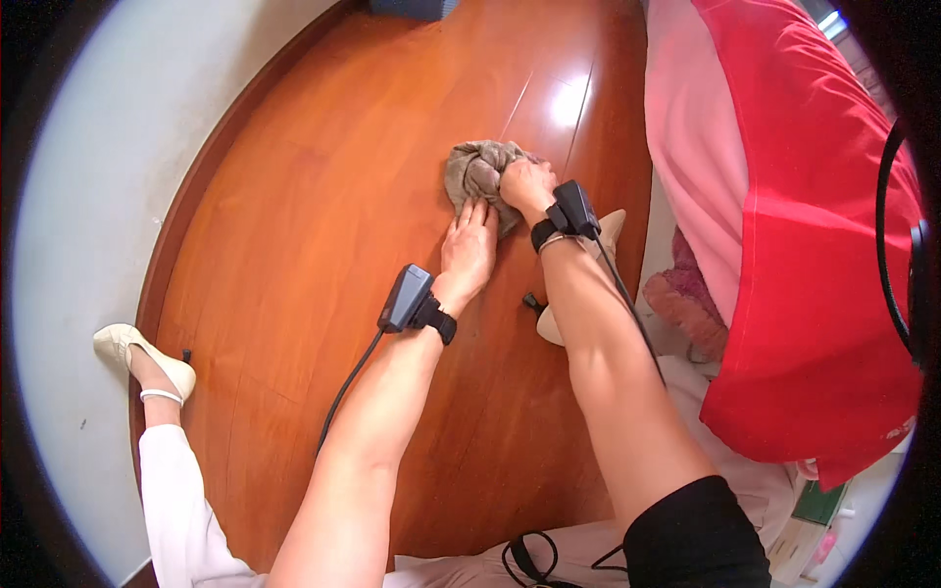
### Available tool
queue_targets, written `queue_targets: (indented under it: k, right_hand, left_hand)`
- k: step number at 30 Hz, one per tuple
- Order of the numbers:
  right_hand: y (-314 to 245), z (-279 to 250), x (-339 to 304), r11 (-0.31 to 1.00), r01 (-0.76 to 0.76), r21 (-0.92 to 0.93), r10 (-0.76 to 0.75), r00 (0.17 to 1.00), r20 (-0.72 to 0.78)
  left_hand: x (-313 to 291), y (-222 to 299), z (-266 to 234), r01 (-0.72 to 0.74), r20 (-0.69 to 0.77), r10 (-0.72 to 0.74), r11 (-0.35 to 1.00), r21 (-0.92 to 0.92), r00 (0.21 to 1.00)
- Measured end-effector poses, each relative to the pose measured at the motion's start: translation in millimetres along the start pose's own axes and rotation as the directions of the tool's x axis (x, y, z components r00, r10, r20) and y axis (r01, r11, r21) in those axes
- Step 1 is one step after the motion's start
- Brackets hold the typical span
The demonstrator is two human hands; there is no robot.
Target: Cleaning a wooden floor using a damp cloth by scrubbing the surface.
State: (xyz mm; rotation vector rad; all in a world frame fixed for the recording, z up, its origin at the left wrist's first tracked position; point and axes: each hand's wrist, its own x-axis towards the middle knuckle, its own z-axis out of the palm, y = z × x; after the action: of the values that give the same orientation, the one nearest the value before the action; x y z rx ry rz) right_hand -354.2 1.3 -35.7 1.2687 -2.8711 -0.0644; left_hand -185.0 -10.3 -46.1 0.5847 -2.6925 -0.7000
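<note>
A crumpled grey-brown cloth [473, 174] lies bunched on the reddish-brown wooden floor [323, 216]. Against its near edge rest the stretched fingers of my left hand [469, 250], held flat rather than wrapped round it. My right hand [529, 184] has its fingers curled into the cloth's right side, and its fingertips are partly hidden. Each wrist wears a black strap with a small dark box, the left box [406, 298] and the right box [576, 209], both trailing a cable.
A white wall [98, 216] with a brown skirting board curves along the left. Red fabric [814, 245] and pink fabric [691, 127] hang at the right, near a fuzzy pinkish thing [686, 304]. My cream shoes are at left [147, 355] and beside my right forearm [554, 325].
</note>
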Motion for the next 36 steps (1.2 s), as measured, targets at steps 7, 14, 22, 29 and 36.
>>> queue_targets:
  k: [7,14,22,29,36]
  right_hand:
    - [4,4,-53,0.992,0.023,-0.122,-0.049,0.974,-0.22]
    - [-61,-14,-164,0.983,0.013,-0.185,-0.03,0.996,-0.087]
    - [-72,-13,-188,0.99,0.013,-0.143,-0.027,0.995,-0.095]
    - [-47,9,-85,0.997,0.028,-0.071,-0.04,0.984,-0.176]
    - [-36,40,-63,0.992,0.129,-0.012,-0.129,0.98,-0.15]
  left_hand:
    - [-26,3,-13,-0.131,-0.022,0.133,0.988,0.077,0.991]
    - [-128,12,-63,-0.247,0.329,0.144,0.923,0.297,0.933]
    - [-164,7,-69,-0.374,0.289,0.277,0.849,0.372,0.916]
    - [-70,-10,-29,-0.177,0.132,0.144,0.939,0.294,0.981]
    - [-64,-13,-10,-0.111,-0.011,0.122,0.935,0.338,0.992]
